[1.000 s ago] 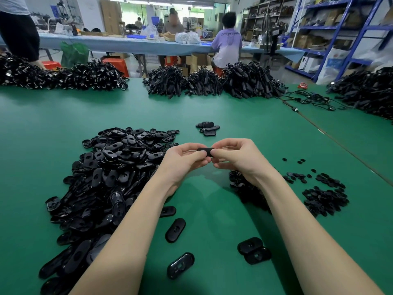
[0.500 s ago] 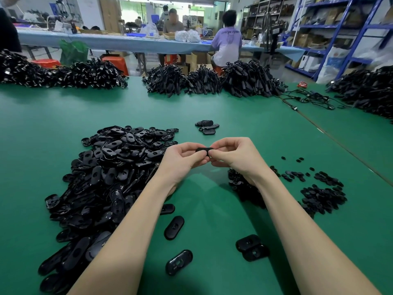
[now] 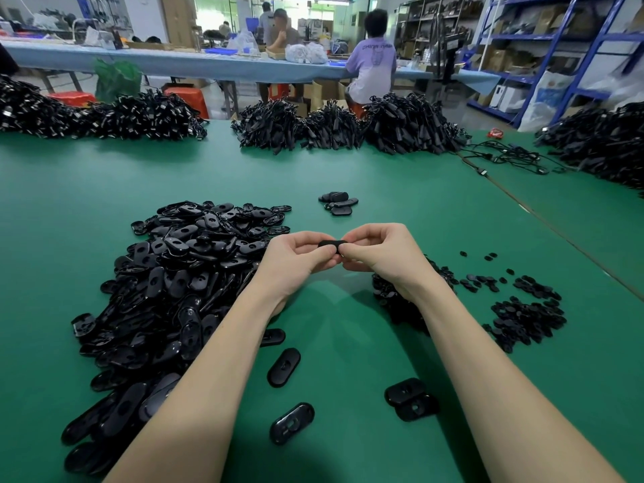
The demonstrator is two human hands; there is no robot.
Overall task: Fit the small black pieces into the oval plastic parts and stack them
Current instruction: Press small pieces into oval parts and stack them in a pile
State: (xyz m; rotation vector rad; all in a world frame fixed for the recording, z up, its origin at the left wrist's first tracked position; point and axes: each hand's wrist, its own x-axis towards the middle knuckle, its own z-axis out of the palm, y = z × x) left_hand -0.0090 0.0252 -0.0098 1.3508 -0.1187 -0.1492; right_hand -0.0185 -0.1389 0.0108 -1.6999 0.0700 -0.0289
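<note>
Black oval plastic part (image 3: 332, 243): pinched edge-on between left hand (image 3: 296, 261) and right hand (image 3: 378, 254), raised above green table mat (image 3: 348, 343). Insert hidden. Risk: thumbs slipping, piece popping out crooked, dropping into loose pile (image 3: 174, 291).

On the counter (image 3: 348, 162), the oval parts (image 3: 167, 280) were heaped to your left, the small pieces (image 3: 526, 318) lay to your right, and a few stacked parts (image 3: 338, 203) sat beyond your hands.
</note>
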